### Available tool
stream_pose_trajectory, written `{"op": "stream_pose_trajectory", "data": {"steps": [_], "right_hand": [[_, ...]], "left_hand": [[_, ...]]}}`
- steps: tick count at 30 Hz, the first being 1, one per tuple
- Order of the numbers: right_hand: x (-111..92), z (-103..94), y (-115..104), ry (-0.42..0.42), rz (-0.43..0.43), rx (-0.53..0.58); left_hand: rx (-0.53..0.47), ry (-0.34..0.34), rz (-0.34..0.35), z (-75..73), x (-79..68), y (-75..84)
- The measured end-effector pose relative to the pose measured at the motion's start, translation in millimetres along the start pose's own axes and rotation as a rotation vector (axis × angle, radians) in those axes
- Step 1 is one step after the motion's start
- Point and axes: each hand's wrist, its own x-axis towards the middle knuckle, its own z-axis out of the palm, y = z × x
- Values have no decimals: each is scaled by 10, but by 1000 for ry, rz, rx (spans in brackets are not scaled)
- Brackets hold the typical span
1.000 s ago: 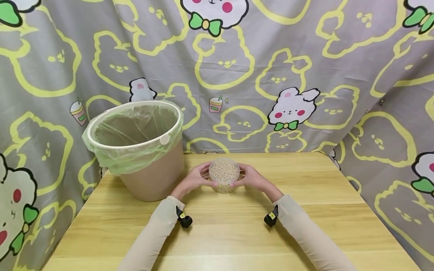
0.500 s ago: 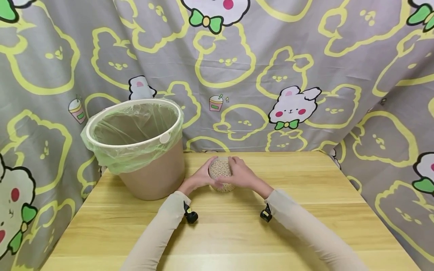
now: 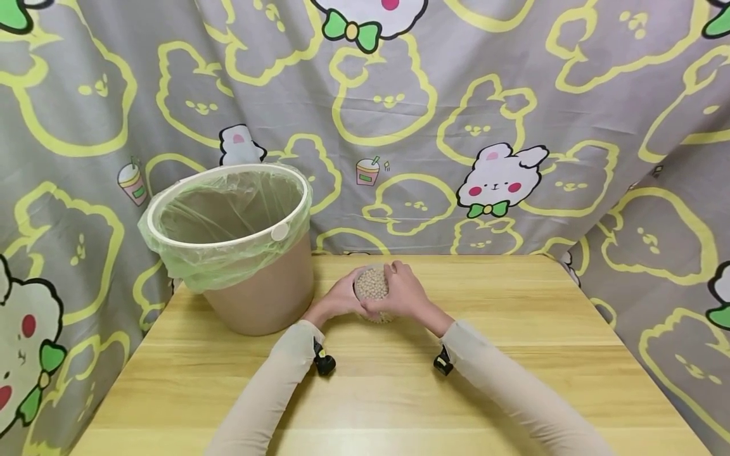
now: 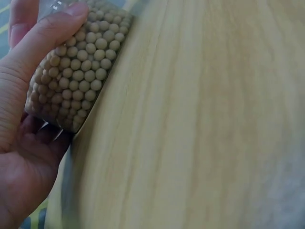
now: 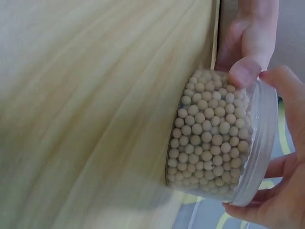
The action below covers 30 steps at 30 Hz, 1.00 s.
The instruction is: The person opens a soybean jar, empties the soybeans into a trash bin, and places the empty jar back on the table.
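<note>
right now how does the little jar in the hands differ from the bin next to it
The jar is small, clear plastic and packed with pale round beads; the bin is much larger, tan and opaque, lined with a thin green bag, with nothing visible inside. The left hand and right hand grip the jar, while the bin stands untouched to their left. Both are round and sit on the wooden table.

The person wore long, close-fitting sleeves of pale beige cloth that reached down to both wrists, leaving the left hand (image 3: 341, 297) and the right hand (image 3: 402, 296) bare. A small black camera unit (each with a yellowish mark) was strapped under each wrist.
</note>
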Motion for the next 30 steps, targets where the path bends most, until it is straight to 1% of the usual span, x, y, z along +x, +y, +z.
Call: {"op": "stream_pose_trajectory", "data": {"steps": [3,6,10,12,15,18,22,24,26,30], "right_hand": [[-8,-15,35,2,-20,21],[-7,-32,79,-15,-29,60],[8,-43,136,-45,-44,100],[17,-34,161,-46,-50,109],[19,0,172,-46,-39,116],[16,45,133,-21,-30,100],[7,135,52,62,-50,58],[0,171,22,100,-51,61],[-15,189,6,111,-24,88],[-18,171,23,76,27,158]], "left_hand": [[34,20,8,24,-2,4],[59,42,11,47,-4,17],[80,61,12,71,0,22],[84,72,11,78,2,19],[54,84,6,89,-5,11],[-22,76,4,95,-5,11],[-126,45,17,119,-8,6],[-143,38,20,132,-15,-2],[-131,42,18,143,-24,-11],[-48,70,9,153,-31,-21]]}}
